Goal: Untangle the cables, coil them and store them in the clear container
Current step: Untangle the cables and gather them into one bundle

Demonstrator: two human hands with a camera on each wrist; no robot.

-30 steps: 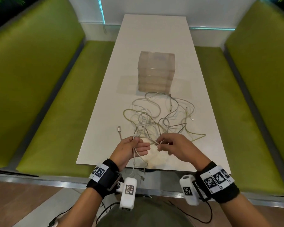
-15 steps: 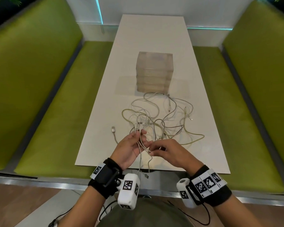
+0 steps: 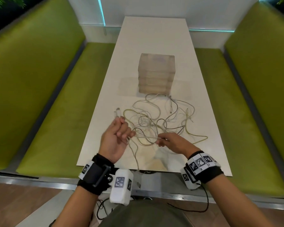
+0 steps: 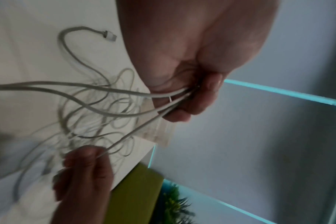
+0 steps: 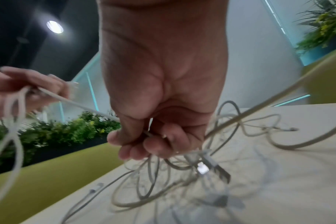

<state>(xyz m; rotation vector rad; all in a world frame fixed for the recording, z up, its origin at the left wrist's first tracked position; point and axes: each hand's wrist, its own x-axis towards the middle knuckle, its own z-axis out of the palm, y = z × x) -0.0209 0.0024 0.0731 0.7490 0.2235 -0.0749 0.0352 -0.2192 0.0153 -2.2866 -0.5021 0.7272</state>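
A tangle of white and yellowish cables [image 3: 161, 118] lies on the white table [image 3: 154, 38], just in front of the clear container [image 3: 156, 74]. My left hand [image 3: 121, 133] is raised at the tangle's near left and grips a bunch of several white cable strands [image 4: 163, 97] in its curled fingers. My right hand [image 3: 162, 140] pinches one white strand [image 5: 82, 106] that runs taut across to the left hand. One strand hangs down over the table's near edge [image 3: 138, 163]. A loose plug [image 3: 117, 110] sticks out beyond the left hand.
Green upholstered benches [image 3: 56, 95] [image 3: 246, 112] flank the table on both sides. The far half of the table, behind the container, holds nothing that I can see. A white wall with teal light strips [image 3: 102, 10] closes the far end.
My left hand has lifted and moved left and away from me with its bunch of strands. The right hand has moved apart from it, so a strand now stretches between them.
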